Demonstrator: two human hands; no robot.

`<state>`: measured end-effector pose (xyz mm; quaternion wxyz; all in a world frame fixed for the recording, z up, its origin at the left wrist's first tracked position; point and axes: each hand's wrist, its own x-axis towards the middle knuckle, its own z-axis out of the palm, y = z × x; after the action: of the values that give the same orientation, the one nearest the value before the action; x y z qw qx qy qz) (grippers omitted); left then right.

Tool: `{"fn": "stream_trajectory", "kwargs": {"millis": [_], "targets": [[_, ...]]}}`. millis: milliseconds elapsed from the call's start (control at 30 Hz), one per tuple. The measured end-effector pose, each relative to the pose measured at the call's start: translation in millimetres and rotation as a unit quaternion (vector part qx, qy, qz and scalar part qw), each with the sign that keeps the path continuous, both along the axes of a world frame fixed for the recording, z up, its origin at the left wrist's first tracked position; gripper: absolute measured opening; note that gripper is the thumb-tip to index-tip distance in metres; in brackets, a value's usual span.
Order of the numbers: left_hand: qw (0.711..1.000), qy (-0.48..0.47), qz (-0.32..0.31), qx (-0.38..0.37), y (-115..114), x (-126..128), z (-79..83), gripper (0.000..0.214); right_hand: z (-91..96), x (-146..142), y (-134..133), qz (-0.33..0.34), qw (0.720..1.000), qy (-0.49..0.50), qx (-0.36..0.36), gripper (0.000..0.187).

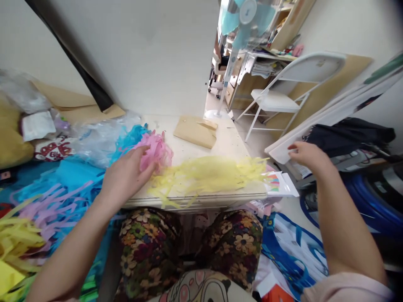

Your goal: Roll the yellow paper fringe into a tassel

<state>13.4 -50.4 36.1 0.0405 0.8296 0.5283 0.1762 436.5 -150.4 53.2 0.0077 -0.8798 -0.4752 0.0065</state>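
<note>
1. Far left, a heap of blue paper strips (pixel 63 176) spills off the counter's edge, with purple strips (pixel 50 207) and more yellow ones lying lower down beside the person's left arm.
2. The left hand (pixel 126 174) rests at the near-left part of the counter (pixel 226 142), fingers loosely spread and pressing on the pink paper fringe (pixel 155 151); I cannot tell whether it actually pinches the fringe or only lies on it.
3. Just right of that hand, touching the pink bunch, the yellow paper fringe (pixel 208 174) stretches along the counter's near edge, some strands drooping over the front.
4. Behind the yellow fringe, further back on the counter, lies a brown paper piece (pixel 195 131), well apart from both hands.
5. At the counter's right corner a white card with coloured stripes (pixel 280 184) sticks out past the edge.
6. The right hand (pixel 307 156) is off the counter to the right, fingers curled on the edge of a white board (pixel 330 115) that leans there; it is well apart from the yellow fringe.
7. Behind, a white folding chair (pixel 277 98) and a blue fan (pixel 244 19) stand.
</note>
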Motion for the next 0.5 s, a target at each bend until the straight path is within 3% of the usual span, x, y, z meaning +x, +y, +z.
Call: {"fn": "stream_trajectory", "kwargs": {"millis": [67,100,200,267,333,367,433,500], "targets": [[0.996,-0.014,-0.002,0.090,-18.9,13.8,0.3,0.041,8.1,-8.3,-6.8,-0.009,0.999,-0.047,0.009,0.031],[0.993,-0.028,-0.035,0.112,-28.4,24.3,-3.7,0.040,9.3,-15.6,-8.9,-0.009,0.998,-0.064,0.009,0.032],[0.961,-0.032,-0.256,0.099,-52.8,66.5,-29.7,0.040,-2.3,-53.0,-8.0,0.038,0.991,-0.115,0.049,0.034],[0.934,0.014,-0.351,0.066,-62.4,94.3,-51.7,0.054,-21.8,-87.8,-2.9,0.167,0.970,-0.125,0.124,0.038],[0.938,0.039,-0.341,0.046,-65.5,113.0,-69.9,0.063,-45.6,-122.3,2.6,0.348,0.926,-0.048,0.140,0.045],[0.941,0.048,-0.331,0.039,-65.1,117.6,-76.4,0.064,-57.1,-136.9,4.6,0.406,0.904,-0.010,0.137,0.045],[0.946,0.058,-0.317,0.030,-62.1,117.7,-84.3,0.059,-75.9,-157.6,6.4,0.447,0.883,0.054,0.132,0.040],[0.948,0.059,-0.311,0.029,-57.9,108.7,-87.5,0.053,-87.2,-166.6,5.6,0.430,0.889,0.091,0.127,0.039]]}}
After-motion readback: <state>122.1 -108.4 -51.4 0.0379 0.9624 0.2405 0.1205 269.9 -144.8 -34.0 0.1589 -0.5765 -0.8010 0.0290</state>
